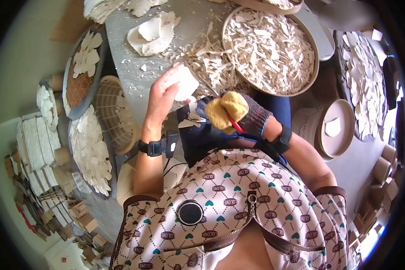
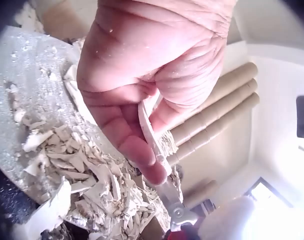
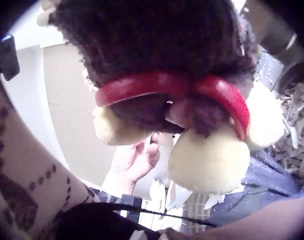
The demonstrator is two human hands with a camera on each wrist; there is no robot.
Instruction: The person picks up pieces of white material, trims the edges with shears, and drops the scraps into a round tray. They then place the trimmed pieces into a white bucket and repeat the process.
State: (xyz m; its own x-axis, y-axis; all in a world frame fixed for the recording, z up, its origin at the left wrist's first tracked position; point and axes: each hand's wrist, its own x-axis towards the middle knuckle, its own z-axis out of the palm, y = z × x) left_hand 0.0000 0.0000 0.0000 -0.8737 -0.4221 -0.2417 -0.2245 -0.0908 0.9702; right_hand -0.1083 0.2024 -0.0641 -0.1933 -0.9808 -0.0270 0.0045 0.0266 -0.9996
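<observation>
My bare left hand [image 1: 161, 95] pinches a flat white piece [image 1: 187, 84] between thumb and fingers. In the left wrist view the piece appears edge-on as a thin strip [image 2: 146, 122]. The right hand [image 1: 245, 112] wears a dark knitted glove with thick yellow padding over its fingers. It grips red-handled scissors [image 1: 235, 124], whose loops [image 3: 142, 87] circle the gloved fingers in the right wrist view. The metal blades [image 2: 173, 200] reach toward the left fingertips, overlapping the white piece in the left wrist view. White scraps [image 1: 193, 118] lie on the dark cloth over my lap.
Just ahead, a round tray [image 1: 317, 67] holds many white trimmings, with more strewn across the grey table [image 1: 121, 42]. A larger white sheet [image 1: 155, 33] lies at the back left. A woven basket [image 1: 105, 96] stands at left, a round tub [image 1: 346, 144] at right.
</observation>
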